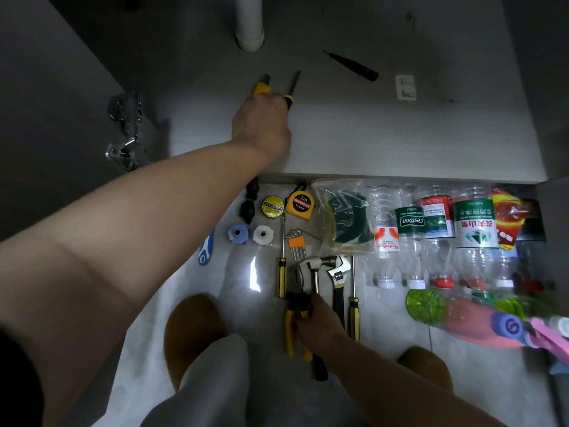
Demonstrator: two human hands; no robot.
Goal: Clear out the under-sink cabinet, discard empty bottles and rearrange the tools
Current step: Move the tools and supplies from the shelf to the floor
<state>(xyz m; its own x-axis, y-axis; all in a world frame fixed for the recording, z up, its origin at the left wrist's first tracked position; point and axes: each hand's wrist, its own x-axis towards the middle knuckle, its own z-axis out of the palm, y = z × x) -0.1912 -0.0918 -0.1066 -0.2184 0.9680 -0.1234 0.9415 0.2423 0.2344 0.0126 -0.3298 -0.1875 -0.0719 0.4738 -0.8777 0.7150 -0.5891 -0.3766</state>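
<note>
Two hands are seen at work. The left hand (261, 121) is stretched into the under-sink cabinet (400, 140), where its fingers are curled down over the handle of a yellow utility knife (261, 85). A screwdriver (293, 84) with a black-and-yellow handle lies touching the same fingers, though whether it is gripped too cannot be told. Farther back on the cabinet's floor a black pen-shaped tool (351, 65) and a small white card (405, 87) are seen lying, well apart from the hand. A white drain pipe (250, 26) is seen at the rear.

The right hand (318, 322) is held down at the tiled floor (388, 334) in front of the cabinet. Its fingers are clamped round the yellow-and-black pliers (292, 298), and the hand is laid across the shaft of the hammer (315, 272) just beside them. An adjustable wrench (338, 275) and two long yellow-handled screwdrivers (282, 260) are laid alongside.

Nearer the cabinet edge a tape measure (300, 204), a roll of yellow tape (272, 206), a set of hex keys (296, 241), a blue nut (238, 234) and a white nut (263, 234) are set out. To the right a zip bag (341, 217) of green pads is placed beside a row of clear plastic bottles (412, 241), caps toward the person. A green bottle (426, 303) is seen blurred in front of them.
</note>
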